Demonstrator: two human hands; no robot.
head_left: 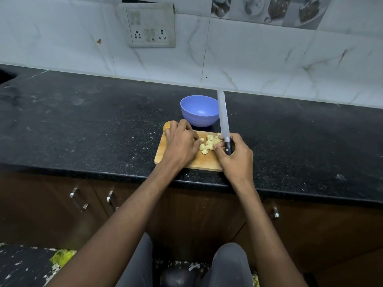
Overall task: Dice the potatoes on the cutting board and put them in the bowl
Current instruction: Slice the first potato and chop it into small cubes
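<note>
Right grip (234,154) holds my knife (224,121), blade upright; left grip (181,141) loosely curled against potato dice (209,142) on cutting board (205,162); bowl (199,110) behind.

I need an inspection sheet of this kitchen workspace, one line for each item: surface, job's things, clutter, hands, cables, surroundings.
Surface: black speckled countertop, with pale smears and specks.
Job's things: wooden cutting board at the front edge; diced potato pieces on it; a whole potato at its far left corner; empty blue bowl behind the board.
Clutter: nothing seen on the counter.
Hands: left hand is gathering the pieces; right hand grips the knife, blade pointing away.
Cables: nothing seen.
Surroundings: tiled wall with a socket panel; brown cabinets below; scraps on the floor.
</note>
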